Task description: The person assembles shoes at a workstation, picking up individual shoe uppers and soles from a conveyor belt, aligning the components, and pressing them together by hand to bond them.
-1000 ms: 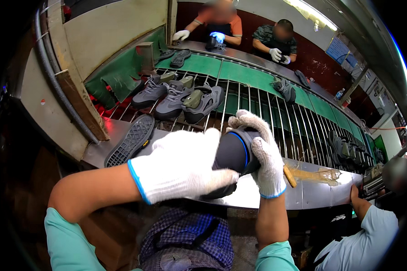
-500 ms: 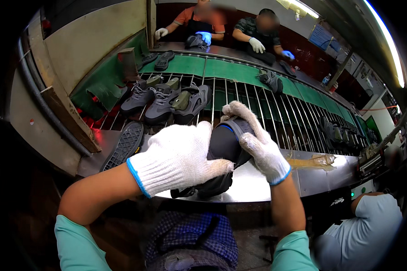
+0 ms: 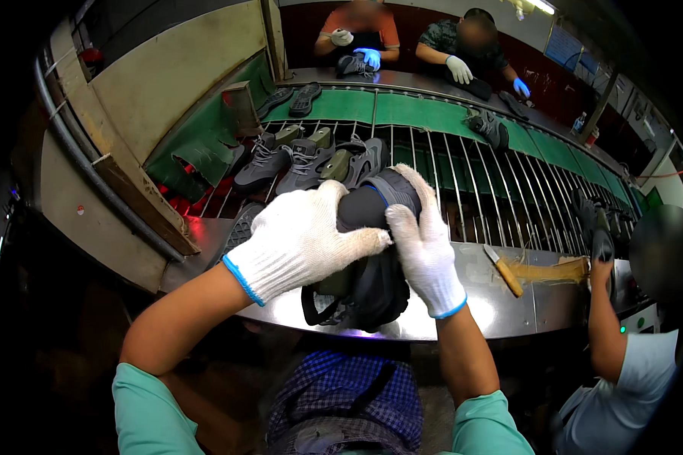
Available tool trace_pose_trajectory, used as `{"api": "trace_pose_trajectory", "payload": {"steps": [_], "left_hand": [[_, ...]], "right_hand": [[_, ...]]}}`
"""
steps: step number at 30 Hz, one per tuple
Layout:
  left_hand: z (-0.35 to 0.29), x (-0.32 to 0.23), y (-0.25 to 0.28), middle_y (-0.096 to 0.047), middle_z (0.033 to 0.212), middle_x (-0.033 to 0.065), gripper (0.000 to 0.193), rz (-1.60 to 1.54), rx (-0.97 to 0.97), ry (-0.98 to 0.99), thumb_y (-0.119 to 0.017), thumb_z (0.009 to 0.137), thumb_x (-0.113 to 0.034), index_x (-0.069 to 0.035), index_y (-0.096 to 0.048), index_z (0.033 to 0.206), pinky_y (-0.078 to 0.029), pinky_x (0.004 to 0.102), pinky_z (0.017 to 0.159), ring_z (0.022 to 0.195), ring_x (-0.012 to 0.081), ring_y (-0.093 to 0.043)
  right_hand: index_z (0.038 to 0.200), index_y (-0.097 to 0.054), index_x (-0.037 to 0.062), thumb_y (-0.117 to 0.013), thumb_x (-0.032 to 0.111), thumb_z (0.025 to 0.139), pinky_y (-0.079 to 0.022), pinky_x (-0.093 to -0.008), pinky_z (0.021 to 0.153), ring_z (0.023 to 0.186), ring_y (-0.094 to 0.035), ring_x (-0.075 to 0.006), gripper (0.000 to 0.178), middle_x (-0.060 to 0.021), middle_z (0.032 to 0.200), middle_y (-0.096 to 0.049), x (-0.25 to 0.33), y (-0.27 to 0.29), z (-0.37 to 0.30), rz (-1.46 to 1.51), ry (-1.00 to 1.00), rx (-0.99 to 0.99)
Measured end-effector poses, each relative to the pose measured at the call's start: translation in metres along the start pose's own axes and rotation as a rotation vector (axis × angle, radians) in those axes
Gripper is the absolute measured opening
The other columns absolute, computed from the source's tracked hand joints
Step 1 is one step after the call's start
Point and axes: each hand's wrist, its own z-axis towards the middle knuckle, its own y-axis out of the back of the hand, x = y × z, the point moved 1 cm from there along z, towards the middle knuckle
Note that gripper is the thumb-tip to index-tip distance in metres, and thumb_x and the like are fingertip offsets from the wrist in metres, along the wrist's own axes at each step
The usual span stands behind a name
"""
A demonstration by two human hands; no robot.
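- White knit covered the left grip [image 3: 300, 239], closed against the left side of a dark shoe [image 3: 363, 208], its thumb stretched across the side nearer the person.
- The right grip [image 3: 425, 250], gloved alike, was clasped on the opposite side, its fingers curled over the far end; both thumbs lay close together.
- The dark shoe, with a thin blue line, stood between the two hands above the worktop [image 3: 470, 311]. A black mass [image 3: 379, 292] sat below it; whether this was the same shoe or another could not be told.
- The gloves hid most contact points, so how firmly they pressed was unclear. Loose knit could slip on a smooth surface, and uneven pressure could twist the shoe or crease its material.
- Close to the worktop's front edge, the black mass could drop if nudged outward.
- Just right of the hands lay a wooden-handled knife [image 3: 505, 275]; a careless sideways sweep could catch its blade.
- A loose sole [image 3: 243, 226], partly behind the left glove, could be knocked towards the grey shoes [image 3: 303, 167] on the metal bars [image 3: 474, 197].
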Motion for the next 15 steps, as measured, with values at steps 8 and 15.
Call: {"api": "trace_pose_trajectory", "payload": {"steps": [8,15], "left_hand": [[0.006,0.009,0.0,-0.079,0.109,0.0227,0.085,-0.067,-0.022,-0.048,-0.086,0.08,-0.064,-0.002,-0.069,0.136,-0.063,0.0424,0.091,0.101,0.0339,-0.08],[0.009,0.013,-0.004,-0.079,0.112,0.023,0.085,-0.126,-0.038,-0.14,-0.09,0.08,-0.056,0.001,-0.066,0.137,-0.061,0.0396,0.094,0.104,0.0318,-0.079]], "right_hand": [[0.163,-0.045,-0.0002,-0.055,0.039,0.115,-0.038,-0.0364,0.125,0.147,-0.051,-0.0259,0.062,-0.0185,0.161,-0.052,-0.017,0.013,0.003,0.286,-0.056,0.086],[0.169,-0.034,0.0091,-0.058,0.061,0.108,-0.043,-0.0434,0.122,0.144,-0.056,-0.0348,0.084,-0.0237,0.156,-0.057,-0.053,0.008,-0.001,0.256,-0.1,0.148]]}}
